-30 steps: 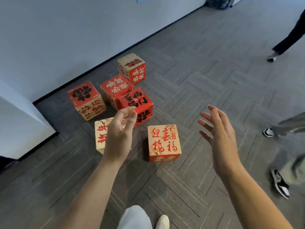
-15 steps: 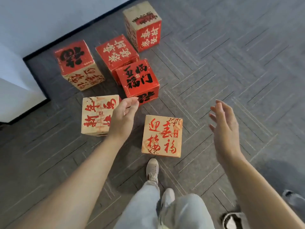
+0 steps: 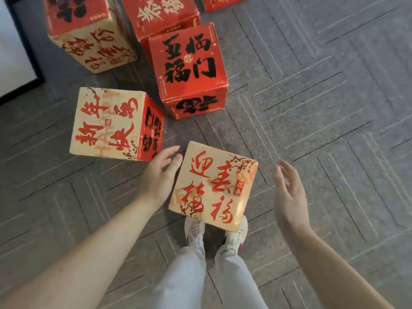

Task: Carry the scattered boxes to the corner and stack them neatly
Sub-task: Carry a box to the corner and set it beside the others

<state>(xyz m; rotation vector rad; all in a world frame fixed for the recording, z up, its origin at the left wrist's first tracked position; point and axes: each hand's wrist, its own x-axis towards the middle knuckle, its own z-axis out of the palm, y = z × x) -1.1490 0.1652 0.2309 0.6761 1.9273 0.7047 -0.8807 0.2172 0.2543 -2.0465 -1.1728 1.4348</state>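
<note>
Both hands have come down since the earlier view, from mid-air to either side of the nearest box, and the head has tipped forward so the boxes crowd the upper half of the view.

Grey carpet floor carries everything, with a white panel and its dark skirting at the far left (probably the wall side where the stack belongs, though no corner shows here). Four more boxes lie loose beyond the hands. A red-topped box stands closest to the panel. A red box with pale lettering is cut by the top edge. A red box with black lettering stands just in front of it, and a cream box sits near the left hand. None rests on another, so the stacking looks barely begun.

The nearest box stands on the floor right at the toes of the white shoes, cream face up and turned a little out of line with the feet. Being closest, it is the likely first pick.

The left hand sits just beside its left face, palm toward the cardboard. Its fingers are straight and released, and whether the thumb touches the edge cannot be told. The right hand hangs apart from the right face, palm inward, its fingers relaxed and holding nothing. Opposed palms suit a squeeze lift on a cube without handles.
</note>
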